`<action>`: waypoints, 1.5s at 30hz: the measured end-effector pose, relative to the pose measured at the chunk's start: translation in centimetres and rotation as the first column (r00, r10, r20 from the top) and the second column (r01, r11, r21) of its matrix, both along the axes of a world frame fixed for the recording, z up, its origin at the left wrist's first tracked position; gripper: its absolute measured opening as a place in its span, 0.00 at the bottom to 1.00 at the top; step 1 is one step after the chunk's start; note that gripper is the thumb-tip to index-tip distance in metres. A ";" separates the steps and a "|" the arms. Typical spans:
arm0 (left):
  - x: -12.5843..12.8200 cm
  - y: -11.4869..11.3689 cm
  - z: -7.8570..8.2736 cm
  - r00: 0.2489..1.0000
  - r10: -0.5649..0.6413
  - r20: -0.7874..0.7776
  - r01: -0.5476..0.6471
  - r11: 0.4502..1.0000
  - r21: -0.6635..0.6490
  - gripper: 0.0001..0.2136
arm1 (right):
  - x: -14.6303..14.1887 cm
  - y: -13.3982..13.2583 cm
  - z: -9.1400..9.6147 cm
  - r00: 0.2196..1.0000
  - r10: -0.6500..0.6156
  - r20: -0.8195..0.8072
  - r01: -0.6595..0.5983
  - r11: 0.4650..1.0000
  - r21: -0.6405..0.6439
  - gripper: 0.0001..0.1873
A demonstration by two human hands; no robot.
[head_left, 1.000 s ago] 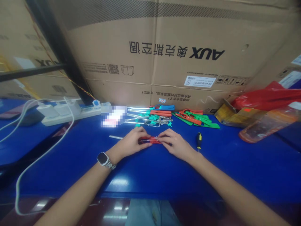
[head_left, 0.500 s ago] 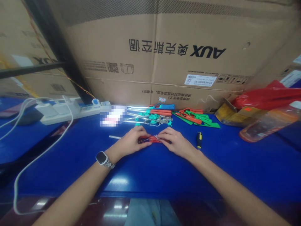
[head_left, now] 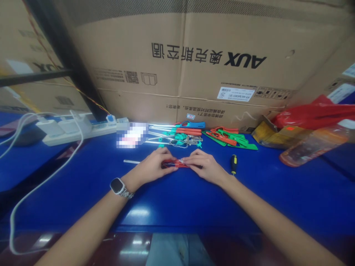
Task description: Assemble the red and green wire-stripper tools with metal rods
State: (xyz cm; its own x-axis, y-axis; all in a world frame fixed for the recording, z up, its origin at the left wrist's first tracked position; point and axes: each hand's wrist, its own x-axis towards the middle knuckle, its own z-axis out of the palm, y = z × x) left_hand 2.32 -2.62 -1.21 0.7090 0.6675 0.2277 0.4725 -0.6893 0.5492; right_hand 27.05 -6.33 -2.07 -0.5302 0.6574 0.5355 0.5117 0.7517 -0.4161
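My left hand [head_left: 154, 167] and my right hand [head_left: 204, 166] rest on the blue table [head_left: 172, 199], fingers pinched on the two ends of a small red plastic piece [head_left: 177, 164] with a thin wire at its middle. A metal rod [head_left: 131, 162] sticks out to the left from under my left hand. A watch [head_left: 118, 186] sits on my left wrist. A screwdriver [head_left: 234, 164] with a black and yellow handle lies just right of my right hand.
Behind my hands lies a pile of red, teal and blue long-nosed lighters [head_left: 180, 135] and flat green and red plastic parts [head_left: 231, 138]. A large cardboard box [head_left: 194, 62] walls the back. A power strip [head_left: 72, 129] with white cables lies left; plastic bags [head_left: 310, 136] lie right.
Both hands stay pinched on the red piece; the fingers have shifted only slightly. The view has drifted a little.
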 end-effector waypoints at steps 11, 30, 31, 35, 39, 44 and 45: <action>1.4 -0.6 0.1 0.998 0.031 -0.063 -0.018 0.981 0.192 0.11 | 0.1 -0.1 -0.3 0.999 -0.031 0.040 0.031 0.999 0.015 0.12; 0.6 -1.0 0.5 0.988 -0.008 -0.152 0.037 0.981 0.188 0.11 | -0.5 -1.4 0.6 0.985 -0.111 0.134 0.128 0.983 -0.128 0.16; 0.6 -1.0 0.5 0.989 -0.013 -0.149 0.040 0.982 0.186 0.11 | -0.5 -1.5 0.7 0.980 -0.103 0.171 0.127 0.983 -0.133 0.17; 0.6 -1.0 0.3 0.987 -0.034 -0.157 0.058 0.987 0.150 0.14 | -0.1 -2.0 1.0 0.967 -0.063 0.248 0.108 0.979 -0.175 0.22; 0.5 -1.0 0.3 0.989 -0.037 -0.146 0.058 0.988 0.142 0.16 | 0.0 -2.2 0.9 0.974 -0.088 0.210 0.128 0.974 -0.185 0.20; 0.5 -0.9 0.2 0.986 -0.014 -0.166 0.046 0.981 0.190 0.15 | -0.6 -2.6 0.6 0.947 -0.178 0.267 0.207 0.975 -0.084 0.19; 0.5 -0.9 0.1 0.986 -0.009 -0.167 0.042 0.980 0.195 0.15 | -0.7 -2.7 0.6 0.931 -0.199 0.307 0.226 0.973 -0.055 0.20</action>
